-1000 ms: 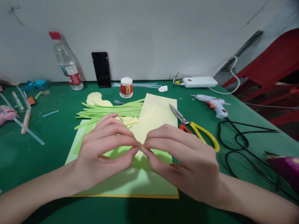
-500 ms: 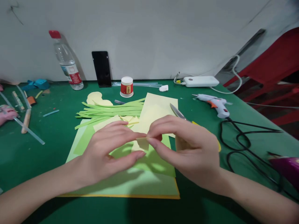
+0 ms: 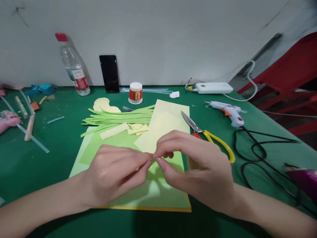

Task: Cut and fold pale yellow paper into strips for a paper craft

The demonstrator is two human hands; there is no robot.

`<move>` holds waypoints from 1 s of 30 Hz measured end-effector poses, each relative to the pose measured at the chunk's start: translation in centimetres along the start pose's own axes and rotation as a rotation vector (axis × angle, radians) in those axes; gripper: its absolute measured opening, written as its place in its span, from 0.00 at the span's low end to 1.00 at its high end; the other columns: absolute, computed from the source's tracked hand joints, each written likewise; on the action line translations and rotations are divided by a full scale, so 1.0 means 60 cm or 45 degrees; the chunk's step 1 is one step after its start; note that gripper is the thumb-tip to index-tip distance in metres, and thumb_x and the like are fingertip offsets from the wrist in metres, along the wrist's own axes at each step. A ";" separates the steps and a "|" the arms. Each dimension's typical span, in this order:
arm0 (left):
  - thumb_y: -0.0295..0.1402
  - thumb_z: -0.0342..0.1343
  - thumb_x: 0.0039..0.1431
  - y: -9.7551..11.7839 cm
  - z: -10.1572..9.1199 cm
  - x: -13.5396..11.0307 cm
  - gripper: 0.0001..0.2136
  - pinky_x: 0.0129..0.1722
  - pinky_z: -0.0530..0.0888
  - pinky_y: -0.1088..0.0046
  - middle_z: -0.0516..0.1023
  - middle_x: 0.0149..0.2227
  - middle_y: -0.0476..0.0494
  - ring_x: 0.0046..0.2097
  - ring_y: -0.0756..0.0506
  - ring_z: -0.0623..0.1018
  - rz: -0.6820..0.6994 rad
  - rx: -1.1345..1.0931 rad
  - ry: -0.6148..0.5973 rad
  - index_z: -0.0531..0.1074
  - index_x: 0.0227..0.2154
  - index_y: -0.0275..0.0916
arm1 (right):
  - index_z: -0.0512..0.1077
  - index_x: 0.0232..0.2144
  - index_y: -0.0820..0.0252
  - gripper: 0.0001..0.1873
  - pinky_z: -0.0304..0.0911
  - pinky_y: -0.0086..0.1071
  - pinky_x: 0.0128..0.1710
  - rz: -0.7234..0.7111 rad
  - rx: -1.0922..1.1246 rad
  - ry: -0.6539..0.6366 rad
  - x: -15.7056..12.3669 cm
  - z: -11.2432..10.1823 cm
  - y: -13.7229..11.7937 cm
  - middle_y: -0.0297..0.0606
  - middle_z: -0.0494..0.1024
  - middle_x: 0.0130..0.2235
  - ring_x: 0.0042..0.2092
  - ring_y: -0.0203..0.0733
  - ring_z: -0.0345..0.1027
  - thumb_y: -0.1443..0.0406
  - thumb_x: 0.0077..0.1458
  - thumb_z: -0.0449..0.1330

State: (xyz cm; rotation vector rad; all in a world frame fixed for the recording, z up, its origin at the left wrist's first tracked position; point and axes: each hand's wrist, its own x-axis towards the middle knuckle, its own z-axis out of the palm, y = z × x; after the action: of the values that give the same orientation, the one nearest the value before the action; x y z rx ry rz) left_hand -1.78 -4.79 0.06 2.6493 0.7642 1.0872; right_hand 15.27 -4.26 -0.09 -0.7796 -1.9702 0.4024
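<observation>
My left hand [image 3: 121, 172] and my right hand [image 3: 195, 165] meet over the stack of coloured paper [image 3: 158, 195]. Between thumb and finger, each pinches a small piece of yellow paper [image 3: 152, 159], seen almost edge-on and mostly hidden by the fingertips. Just beyond my hands, a pale yellow sheet [image 3: 170, 115] overlaps the stack. Left of it lie green paper strips [image 3: 121, 119], a yellow paper strip [image 3: 114, 131] and small yellow scraps [image 3: 138, 129]. Scissors with yellow and red handles [image 3: 220, 142] rest beside my right hand, their blades parted.
A hot glue gun [image 3: 234, 114] with a looping black cord [image 3: 257, 143] lies at the right. Along the wall stand a water bottle [image 3: 75, 72], a phone [image 3: 109, 74] and a red-and-white cup [image 3: 135, 93]. A pink glue gun [image 3: 8, 120] is at far left.
My left thumb and fingers have closed together on the yellow paper piece, which has turned almost edge-on. My hands sit slightly lower, and the scissors' handles show more.
</observation>
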 end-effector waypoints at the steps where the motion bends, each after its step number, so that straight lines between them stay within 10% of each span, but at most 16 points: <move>1: 0.20 0.53 0.52 0.000 -0.003 -0.001 0.04 0.22 0.70 0.80 0.76 0.20 0.43 0.23 0.51 0.75 -0.014 0.015 0.009 0.72 0.29 0.30 | 0.65 0.21 0.60 0.09 0.61 0.24 0.22 0.007 -0.012 0.005 0.001 -0.003 0.001 0.33 0.71 0.22 0.24 0.30 0.64 0.77 0.42 0.55; 10: 0.22 0.54 0.50 -0.008 -0.002 0.001 0.04 0.19 0.64 0.81 0.74 0.18 0.51 0.19 0.54 0.70 -0.196 0.041 0.039 0.71 0.26 0.37 | 0.67 0.25 0.60 0.06 0.61 0.25 0.22 0.141 0.105 -0.123 0.007 -0.013 0.007 0.33 0.72 0.26 0.24 0.30 0.61 0.74 0.46 0.56; 18: 0.27 0.45 0.60 -0.005 0.029 0.002 0.07 0.40 0.69 0.77 0.74 0.35 0.47 0.37 0.51 0.74 -0.749 -0.950 -0.322 0.64 0.39 0.37 | 0.67 0.22 0.61 0.06 0.60 0.25 0.22 0.324 0.277 -0.071 0.005 -0.012 0.009 0.33 0.70 0.23 0.26 0.31 0.63 0.74 0.46 0.56; 22: 0.28 0.40 0.62 -0.016 0.044 -0.005 0.10 0.38 0.70 0.73 0.72 0.34 0.47 0.30 0.52 0.73 -0.981 -1.302 -0.406 0.66 0.36 0.36 | 0.67 0.23 0.61 0.05 0.61 0.24 0.24 0.474 0.290 -0.029 0.012 -0.020 0.023 0.32 0.71 0.25 0.27 0.30 0.63 0.72 0.47 0.56; 30: 0.24 0.45 0.55 -0.037 0.053 -0.009 0.12 0.46 0.67 0.61 0.74 0.41 0.37 0.43 0.42 0.74 -1.019 -1.810 -0.532 0.67 0.41 0.33 | 0.67 0.25 0.64 0.03 0.59 0.23 0.22 0.718 0.477 -0.169 0.023 -0.008 0.041 0.33 0.70 0.26 0.25 0.29 0.61 0.69 0.48 0.56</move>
State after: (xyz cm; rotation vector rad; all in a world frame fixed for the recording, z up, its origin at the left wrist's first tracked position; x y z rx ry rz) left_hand -0.76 -3.10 -3.36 1.1034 0.5158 0.4488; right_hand 16.11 -1.53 -0.35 -1.0715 -1.6906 1.1453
